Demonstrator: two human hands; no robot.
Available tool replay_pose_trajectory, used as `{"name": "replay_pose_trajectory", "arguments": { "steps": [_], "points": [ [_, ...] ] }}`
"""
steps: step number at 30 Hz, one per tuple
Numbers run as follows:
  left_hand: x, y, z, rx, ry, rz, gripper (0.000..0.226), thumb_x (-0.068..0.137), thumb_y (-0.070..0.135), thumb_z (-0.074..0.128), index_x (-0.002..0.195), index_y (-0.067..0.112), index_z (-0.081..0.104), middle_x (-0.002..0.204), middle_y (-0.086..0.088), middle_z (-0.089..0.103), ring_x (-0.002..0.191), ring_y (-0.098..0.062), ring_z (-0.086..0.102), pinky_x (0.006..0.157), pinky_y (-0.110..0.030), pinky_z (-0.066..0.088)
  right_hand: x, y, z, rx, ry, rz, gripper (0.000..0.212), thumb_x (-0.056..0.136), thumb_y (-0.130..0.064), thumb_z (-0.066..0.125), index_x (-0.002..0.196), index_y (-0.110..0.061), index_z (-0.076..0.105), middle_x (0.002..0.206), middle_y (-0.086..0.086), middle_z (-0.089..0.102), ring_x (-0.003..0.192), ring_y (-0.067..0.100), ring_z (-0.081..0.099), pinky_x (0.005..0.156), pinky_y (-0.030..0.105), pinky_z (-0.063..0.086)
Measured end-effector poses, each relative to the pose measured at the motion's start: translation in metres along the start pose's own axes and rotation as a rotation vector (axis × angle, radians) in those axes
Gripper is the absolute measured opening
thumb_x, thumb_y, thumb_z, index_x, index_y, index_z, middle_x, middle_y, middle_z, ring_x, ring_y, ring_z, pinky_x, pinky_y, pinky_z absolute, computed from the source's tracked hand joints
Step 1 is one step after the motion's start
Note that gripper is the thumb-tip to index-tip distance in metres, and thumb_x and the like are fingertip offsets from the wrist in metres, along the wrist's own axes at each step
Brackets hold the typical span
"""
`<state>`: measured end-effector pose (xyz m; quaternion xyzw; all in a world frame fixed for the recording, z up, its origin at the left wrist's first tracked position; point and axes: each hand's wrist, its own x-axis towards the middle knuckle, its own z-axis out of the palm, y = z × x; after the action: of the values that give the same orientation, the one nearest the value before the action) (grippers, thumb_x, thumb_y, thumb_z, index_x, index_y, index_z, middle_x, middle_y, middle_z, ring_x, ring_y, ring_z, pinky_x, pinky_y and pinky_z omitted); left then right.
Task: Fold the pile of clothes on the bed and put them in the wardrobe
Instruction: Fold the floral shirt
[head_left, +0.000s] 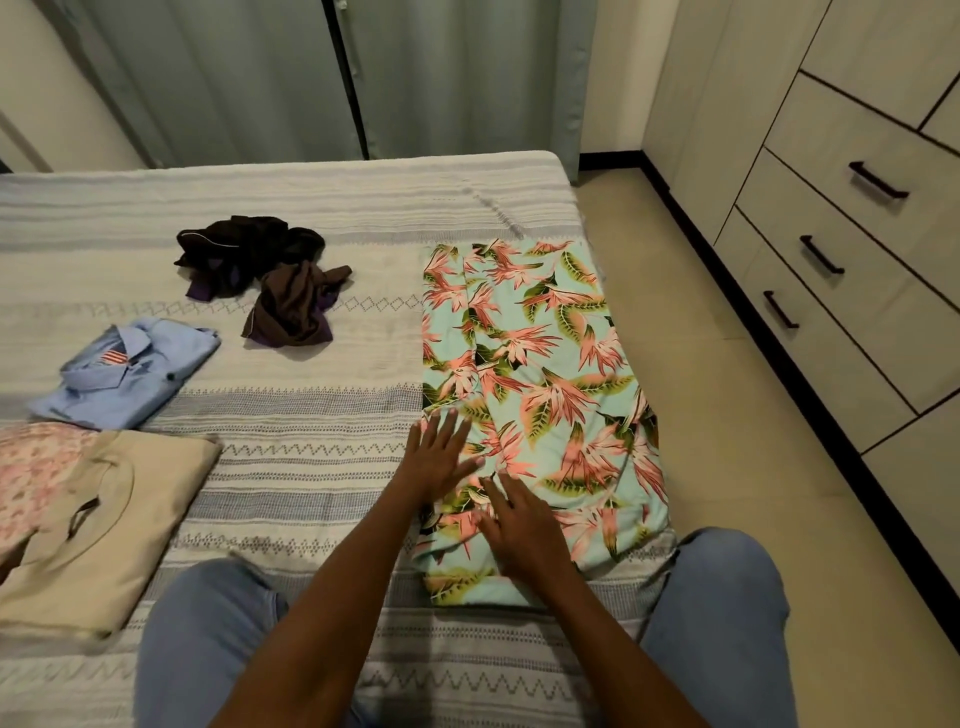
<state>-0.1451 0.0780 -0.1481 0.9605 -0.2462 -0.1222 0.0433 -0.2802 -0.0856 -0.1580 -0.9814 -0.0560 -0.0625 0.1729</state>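
A turquoise garment with pink and green leaf print (540, 374) lies stretched out lengthwise along the right edge of the bed (311, 415). My left hand (439, 457) lies flat with spread fingers on its near left part. My right hand (524, 525) presses flat on the cloth just in front of it. A crumpled dark brown and purple pile (265, 275) sits mid-bed. Three folded pieces rest at the left: a light blue shirt (130, 374), a beige top (104, 525) and a pink patterned piece (36, 467).
The wardrobe (852, 218) with dark-handled drawers stands at the right, across a strip of tiled floor (717, 395). Grey curtains (322, 78) hang behind the bed. My knees in blue jeans (722, 603) rest on the bed's near edge.
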Motion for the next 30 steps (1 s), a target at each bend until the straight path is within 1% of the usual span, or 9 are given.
{"name": "replay_pose_trajectory", "arguments": {
  "steps": [2, 8, 13, 15, 18, 22, 25, 28, 30],
  "points": [
    [0.002, 0.001, -0.007, 0.028, 0.025, -0.015, 0.106, 0.077, 0.082, -0.017, 0.159, 0.019, 0.004, 0.166, -0.008, -0.005, 0.152, -0.032, -0.008, 0.119, -0.054, -0.005, -0.003, 0.004, -0.007, 0.038, 0.004, -0.041, 0.057, 0.102, -0.050, 0.036, 0.144, -0.014, 0.051, 0.142, 0.011, 0.057, 0.131, 0.028, 0.054, 0.102, 0.041, 0.049],
    [0.002, 0.039, -0.016, -0.020, 0.129, 0.137, 0.093, 0.093, 0.072, -0.005, 0.154, 0.011, 0.032, 0.160, -0.012, 0.029, 0.150, -0.031, 0.022, 0.122, -0.047, 0.004, -0.010, 0.041, -0.033, 0.145, 0.177, 0.049, 0.043, 0.103, -0.040, 0.038, 0.129, -0.017, 0.064, 0.105, 0.003, 0.073, 0.090, 0.019, 0.068, 0.075, 0.036, 0.056],
    [0.036, 0.104, -0.034, -0.058, 0.101, 0.274, 0.082, 0.098, 0.067, 0.010, 0.150, 0.010, 0.038, 0.156, -0.012, 0.037, 0.144, -0.031, 0.033, 0.119, -0.044, 0.021, -0.034, 0.096, -0.060, 0.251, 0.530, 0.572, 0.030, 0.092, -0.023, 0.053, 0.116, -0.014, 0.069, 0.110, 0.009, 0.070, 0.098, 0.032, 0.064, 0.081, 0.040, 0.054],
    [0.053, 0.130, -0.040, -0.054, 0.080, 0.325, 0.064, 0.103, 0.053, 0.027, 0.150, 0.010, 0.038, 0.156, -0.013, 0.038, 0.143, -0.031, 0.035, 0.117, -0.043, 0.025, -0.047, 0.119, -0.067, 0.318, 0.467, 0.823, 0.036, 0.091, -0.017, 0.057, 0.126, -0.013, 0.063, 0.122, 0.012, 0.063, 0.110, 0.037, 0.058, 0.091, 0.045, 0.048],
    [0.083, 0.158, -0.044, -0.052, 0.076, 0.400, 0.052, 0.105, 0.036, 0.040, 0.152, 0.015, 0.035, 0.157, -0.011, 0.036, 0.142, -0.031, 0.037, 0.114, -0.042, 0.031, -0.053, 0.145, -0.070, 0.644, 0.278, 1.164, 0.049, 0.089, -0.030, 0.060, 0.134, -0.012, 0.054, 0.130, 0.015, 0.060, 0.116, 0.037, 0.057, 0.100, 0.046, 0.045],
    [0.127, 0.184, -0.049, 0.073, -0.039, 0.406, 0.055, 0.104, 0.046, 0.032, 0.153, 0.020, 0.035, 0.161, -0.009, 0.028, 0.146, -0.033, 0.030, 0.117, -0.044, 0.029, -0.055, 0.147, -0.073, 0.962, 0.275, 1.193, 0.049, 0.092, -0.042, 0.064, 0.108, 0.004, 0.068, 0.103, 0.022, 0.071, 0.095, 0.037, 0.068, 0.083, 0.042, 0.056],
    [0.158, 0.204, -0.049, 0.159, -0.106, 0.448, 0.081, 0.090, 0.061, 0.004, 0.151, 0.020, 0.038, 0.162, -0.006, 0.027, 0.148, -0.036, 0.024, 0.117, -0.050, 0.026, -0.054, 0.148, -0.070, 0.992, 0.288, 1.202, 0.043, 0.095, -0.037, 0.064, 0.072, -0.001, 0.064, 0.070, 0.015, 0.065, 0.071, 0.032, 0.064, 0.066, 0.033, 0.044],
    [0.169, 0.232, -0.056, 0.263, -0.145, 0.394, 0.058, 0.103, 0.050, 0.029, 0.154, 0.024, 0.031, 0.162, -0.001, 0.027, 0.148, -0.037, 0.020, 0.119, -0.049, 0.020, -0.046, 0.148, -0.071, 1.119, 0.408, 1.261, 0.010, 0.095, -0.024, 0.065, 0.091, -0.015, 0.066, 0.084, 0.003, 0.066, 0.083, 0.023, 0.063, 0.072, 0.028, 0.046],
    [0.175, 0.248, -0.056, 0.281, -0.141, 0.349, 0.057, 0.102, 0.050, 0.036, 0.152, 0.022, 0.035, 0.156, -0.006, 0.038, 0.144, -0.035, 0.028, 0.117, -0.047, 0.021, -0.043, 0.142, -0.077, 1.154, 0.515, 1.282, 0.013, 0.096, -0.022, 0.065, 0.107, -0.015, 0.067, 0.093, 0.002, 0.066, 0.089, 0.021, 0.063, 0.070, 0.026, 0.049]
  ]
}}
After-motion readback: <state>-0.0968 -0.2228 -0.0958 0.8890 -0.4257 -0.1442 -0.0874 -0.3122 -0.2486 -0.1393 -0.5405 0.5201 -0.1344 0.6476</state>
